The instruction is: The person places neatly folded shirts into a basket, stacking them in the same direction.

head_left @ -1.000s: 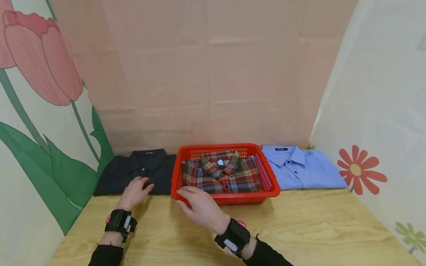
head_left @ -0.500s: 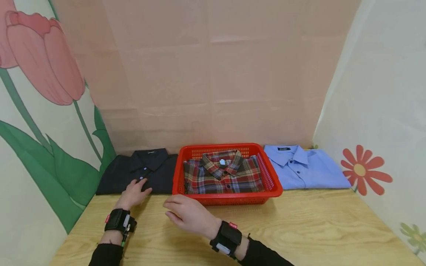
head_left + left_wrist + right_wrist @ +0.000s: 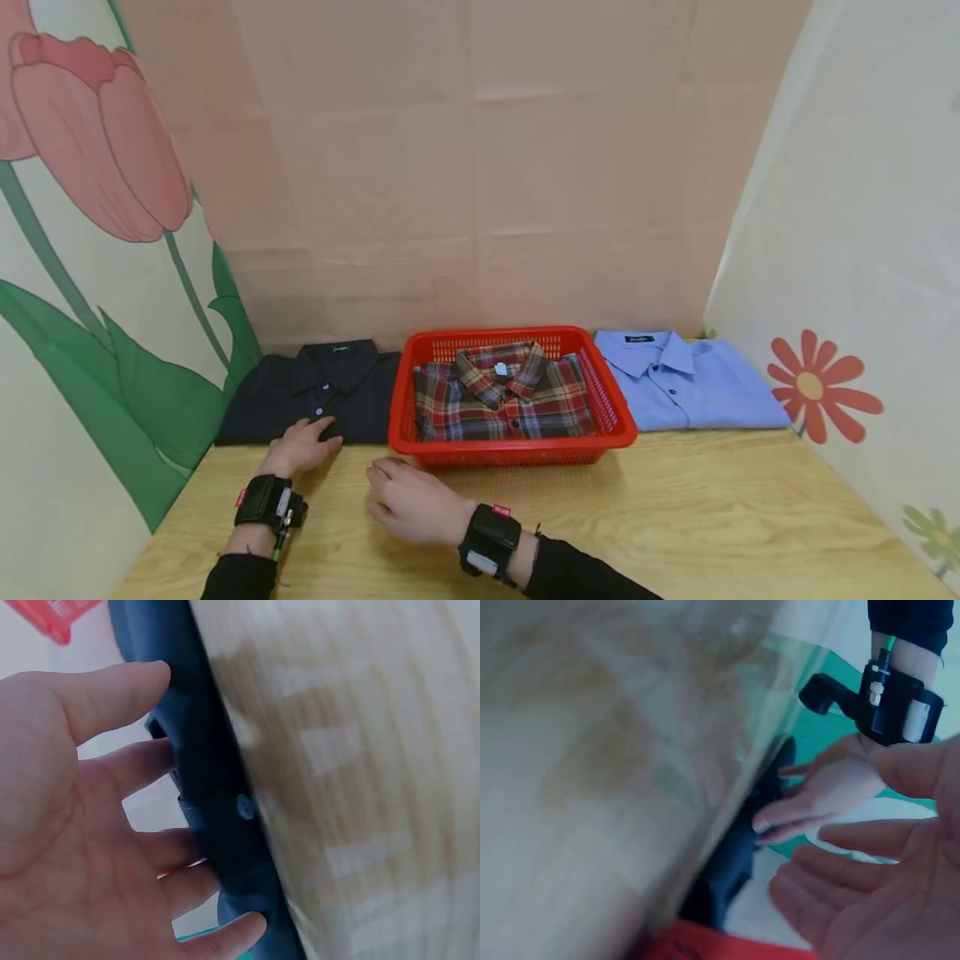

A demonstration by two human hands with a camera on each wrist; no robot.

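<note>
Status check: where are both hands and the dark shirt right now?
Left hand open, fingers resting on the dark shirt's front edge. Right hand open, on the table beside the red basket. Nothing between hands and shirt.

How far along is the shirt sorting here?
Done: the plaid shirt lies folded in the red basket. In hand: the left hand rests on the black shirt; the right hand hovers empty nearby. Left: the blue shirt lies outside the basket.
</note>
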